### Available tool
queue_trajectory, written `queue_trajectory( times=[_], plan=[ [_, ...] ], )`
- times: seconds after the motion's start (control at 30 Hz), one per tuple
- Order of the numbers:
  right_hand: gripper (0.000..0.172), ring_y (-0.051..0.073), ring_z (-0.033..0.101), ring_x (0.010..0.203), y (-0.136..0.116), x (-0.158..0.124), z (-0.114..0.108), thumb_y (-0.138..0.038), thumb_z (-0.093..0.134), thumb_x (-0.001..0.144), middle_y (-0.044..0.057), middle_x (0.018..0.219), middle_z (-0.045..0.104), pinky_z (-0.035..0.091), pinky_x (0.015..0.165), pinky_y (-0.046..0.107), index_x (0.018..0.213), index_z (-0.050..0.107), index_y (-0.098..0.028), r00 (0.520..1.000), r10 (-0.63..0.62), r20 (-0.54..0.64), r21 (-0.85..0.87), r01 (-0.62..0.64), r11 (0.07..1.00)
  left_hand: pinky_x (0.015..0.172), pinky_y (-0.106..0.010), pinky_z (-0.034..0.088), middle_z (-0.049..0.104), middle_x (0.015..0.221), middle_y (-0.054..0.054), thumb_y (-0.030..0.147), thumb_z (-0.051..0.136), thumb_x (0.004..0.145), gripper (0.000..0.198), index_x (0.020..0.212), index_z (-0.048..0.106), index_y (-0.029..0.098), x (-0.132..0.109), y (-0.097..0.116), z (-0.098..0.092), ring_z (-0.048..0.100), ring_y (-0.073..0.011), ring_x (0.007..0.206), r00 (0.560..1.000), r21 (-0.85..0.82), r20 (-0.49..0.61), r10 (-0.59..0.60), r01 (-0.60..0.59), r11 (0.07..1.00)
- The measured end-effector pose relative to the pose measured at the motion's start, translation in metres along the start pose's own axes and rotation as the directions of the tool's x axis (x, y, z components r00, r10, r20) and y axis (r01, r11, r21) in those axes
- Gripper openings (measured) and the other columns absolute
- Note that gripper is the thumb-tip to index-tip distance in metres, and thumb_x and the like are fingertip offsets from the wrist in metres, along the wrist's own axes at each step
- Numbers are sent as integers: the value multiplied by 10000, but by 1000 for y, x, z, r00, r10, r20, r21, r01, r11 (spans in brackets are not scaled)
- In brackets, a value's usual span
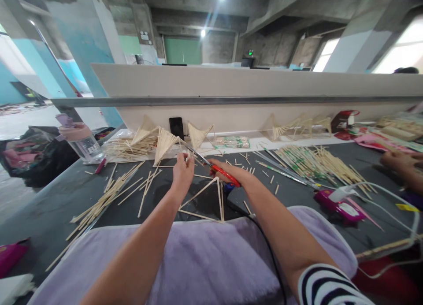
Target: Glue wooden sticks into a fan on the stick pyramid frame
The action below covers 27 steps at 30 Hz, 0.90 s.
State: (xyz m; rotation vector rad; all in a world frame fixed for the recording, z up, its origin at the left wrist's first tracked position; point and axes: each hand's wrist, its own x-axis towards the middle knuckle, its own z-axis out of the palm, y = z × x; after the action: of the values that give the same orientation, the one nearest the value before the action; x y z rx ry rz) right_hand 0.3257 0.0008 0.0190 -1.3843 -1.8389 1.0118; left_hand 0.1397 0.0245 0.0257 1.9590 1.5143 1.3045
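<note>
My right hand [228, 170] is closed round the red handles of a pair of scissors [198, 156], whose blades point up and left. My left hand [182, 170] pinches a thin wooden stick [187, 157] right at the blades. Below both hands a triangle frame of glued sticks [211, 199] lies on the dark table. A lilac towel [205, 261] covers the near edge under my forearms.
Loose sticks [109, 195] lie at the left and a bigger heap [317, 164] at the right. Fan-shaped stick pieces [163, 142] lean on the white wall. A pink glue gun [340, 206] with a white cord, a water bottle [81, 139], and another person's hand [401, 161] are nearby.
</note>
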Motion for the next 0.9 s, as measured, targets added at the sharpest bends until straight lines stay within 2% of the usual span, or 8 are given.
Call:
queue_trajectory(
  times=[0.17,0.33,0.47,0.63,0.77,0.9],
  plan=[
    [416,146,556,681,6,4,-4,-148,450,724,0,759,608,441,645,267,1125,535,-221,997,-78,-12,-89,77,993,613,-285,386,632,701,-52,371,440,853,276,1035,502,173,0,0,0,604,-203,663,1000,18,-11,11,-11,1000],
    [550,147,559,671,6,5,-13,-85,468,633,9,787,590,447,617,258,1167,492,-217,994,-47,-95,-109,37,993,635,-292,396,638,718,-50,374,431,854,284,1056,498,184,0,1,-1,606,-208,670,1000,11,-1,19,-19,1000],
    [645,161,566,693,-5,-1,-16,-27,436,560,6,780,573,464,629,279,1165,492,-241,994,-60,-89,-103,50,993,623,-284,392,637,731,-50,373,430,852,276,1046,504,192,0,1,-2,605,-205,671,1000,2,-3,28,-28,1000],
    [622,156,564,715,-16,-8,-16,-19,432,565,0,790,582,463,644,267,1136,507,-254,996,-67,-54,-64,63,996,613,-274,379,622,674,-30,353,422,853,240,1017,510,201,0,2,-3,597,-199,642,1000,-6,12,20,-20,1000],
    [574,140,544,708,-21,-7,-16,-91,518,615,-9,790,558,445,654,267,1174,476,-216,976,-147,-159,-17,146,989,606,-272,378,620,669,-29,372,429,849,263,1035,500,200,-1,1,-3,590,-198,624,1000,-18,7,-2,2,1000],
    [565,124,542,671,-38,8,-14,-152,577,624,-16,777,546,440,617,262,1178,475,-192,961,-181,-210,182,220,958,608,-274,386,626,686,-42,355,437,847,262,1046,497,195,0,0,-3,599,-205,647,1000,-42,14,0,0,999]
  ],
)
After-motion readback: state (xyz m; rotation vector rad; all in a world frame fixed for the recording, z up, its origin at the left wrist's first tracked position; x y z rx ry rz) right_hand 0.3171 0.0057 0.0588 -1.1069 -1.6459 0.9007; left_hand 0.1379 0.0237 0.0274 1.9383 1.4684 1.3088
